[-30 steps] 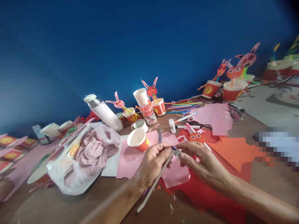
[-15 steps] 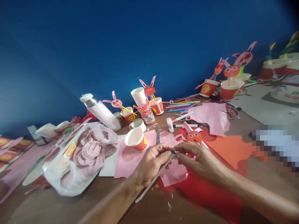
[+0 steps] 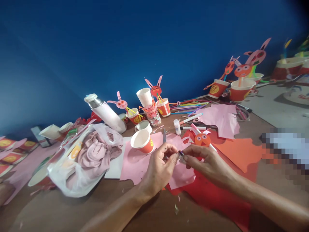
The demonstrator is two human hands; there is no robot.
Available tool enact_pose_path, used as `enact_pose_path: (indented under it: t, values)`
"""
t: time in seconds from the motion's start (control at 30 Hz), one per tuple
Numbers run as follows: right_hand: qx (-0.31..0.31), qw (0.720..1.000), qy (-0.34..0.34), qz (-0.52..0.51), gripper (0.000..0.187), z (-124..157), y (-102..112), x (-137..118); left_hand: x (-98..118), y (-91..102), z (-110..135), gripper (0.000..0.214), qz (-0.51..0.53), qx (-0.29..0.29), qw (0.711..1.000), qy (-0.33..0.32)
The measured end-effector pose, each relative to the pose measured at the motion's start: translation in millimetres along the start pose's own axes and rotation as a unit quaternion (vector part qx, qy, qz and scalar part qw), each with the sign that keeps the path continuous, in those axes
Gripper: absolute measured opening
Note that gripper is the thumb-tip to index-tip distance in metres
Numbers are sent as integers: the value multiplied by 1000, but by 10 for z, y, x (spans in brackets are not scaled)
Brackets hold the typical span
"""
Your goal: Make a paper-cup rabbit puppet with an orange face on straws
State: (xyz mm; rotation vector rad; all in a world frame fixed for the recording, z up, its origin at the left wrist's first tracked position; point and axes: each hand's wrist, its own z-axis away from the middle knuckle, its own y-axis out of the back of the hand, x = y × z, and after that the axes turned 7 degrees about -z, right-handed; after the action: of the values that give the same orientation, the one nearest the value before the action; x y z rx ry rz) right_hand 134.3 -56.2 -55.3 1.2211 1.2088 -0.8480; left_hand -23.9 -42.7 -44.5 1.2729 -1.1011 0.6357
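Observation:
My left hand (image 3: pixel 160 169) and my right hand (image 3: pixel 205 161) meet over the pink paper (image 3: pixel 182 177), fingertips pinched together. Between them is a small dark piece with a pale edge (image 3: pixel 181 153), too small to name. Only its tip shows; the fingers cover the rest. Just left of my left hand stands a red and white paper cup (image 3: pixel 149 147). A grey blade (image 3: pixel 164 136) points up from behind my left fingers. Beyond my right hand lies an orange paper face with pink ears (image 3: pixel 201 139).
A glue stick (image 3: pixel 177 127) and markers (image 3: pixel 190 119) lie behind the hands. At left sit a plastic bag with cloth (image 3: pixel 72 180) and a tilted white flask (image 3: pixel 109 116). Cups with paper rabbit heads (image 3: pixel 241 91) stand at the back right. Red paper (image 3: pixel 224 196) lies under my right forearm.
A long pale stick that stuck out below my left hand no longer shows. My left fingers have curled in more. The view has shifted slightly.

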Motion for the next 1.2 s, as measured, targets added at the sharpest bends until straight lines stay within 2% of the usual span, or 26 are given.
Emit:
enact_pose_path:
  t: [0.2, 0.43, 0.7, 0.83, 0.97, 1.2]
  values:
    - [-6, 999, -6, -41, 16, -11, -4, 40, -52, -15, 9, 7, -122, 39, 987, -94]
    - [-27, 988, -34, -145, 24, -17, 49, 11, -94, 21, 7, 15, -192, 4, 967, -165]
    - [-24, 992, -22, -120, 29, 3, 69, -6, -112, 33, 18, 21, -286, 42, 940, -182]
    - [-27, 995, 8, -95, 28, 5, 63, -22, -90, 46, 16, 21, -299, 62, 932, -197]
    - [-18, 999, 7, -49, 30, 3, 52, -24, -93, 55, 3, 23, -304, 76, 922, -229]
    - [-4, 1000, 14, -15, 27, -7, 42, 20, -108, 52, -17, 24, -305, 62, 925, -217]
